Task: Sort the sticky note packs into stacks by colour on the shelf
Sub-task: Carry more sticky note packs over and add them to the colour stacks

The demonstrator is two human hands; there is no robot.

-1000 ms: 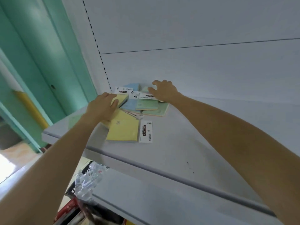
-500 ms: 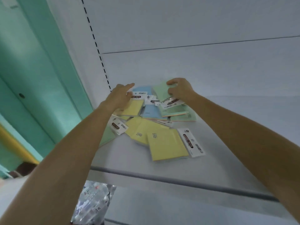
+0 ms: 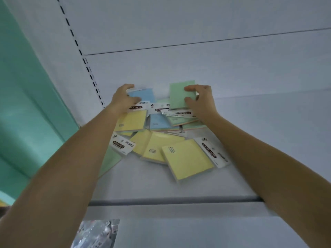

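packs of sticky notes (image 3: pixel 161 133) lie heaped in a loose fan at the back left corner of the shelf (image 3: pixel 179 187), colours all mixed, nothing stacked yet. your right hand (image 3: pixel 202 102) has the green pack (image 3: pixel 180 93) pinched, thumb on its near face, fingers curled over its right edge. it's tilted up off the heap, close to the back panel (image 3: pixel 232 68). lifted clear, i'd say, so it can go to a spot of its own.

your left hand (image 3: pixel 123 100) is curled round the blue pack (image 3: pixel 144 94) at the very back, fingertips over its far corner. looks like you're prising it out of the heap. so that's two hands, apart, each clamped on a different colour.

just below them, more green and blue packs overlap under a jumble of white header cards (image 3: pixel 157 109). nearer the front edge, three yellow packs (image 3: pixel 186 160) sprawl over one another, the nearest lying flat with its header to the right. a stray green pack (image 3: pixel 110 161) pokes out at the shelf's left edge, partly hidden by your left forearm (image 3: pixel 71 167).

my read: sorting has barely begun, and you're pulling out one pack of each colour to seed the stacks. the shelf runs on to the right of the heap, a sensible home for green. watch the overlaps, since slick wrappers may slide when you pull. down on the lower shelf (image 3: pixel 197 230) sits a clear plastic bag (image 3: pixel 100 233), not your concern.
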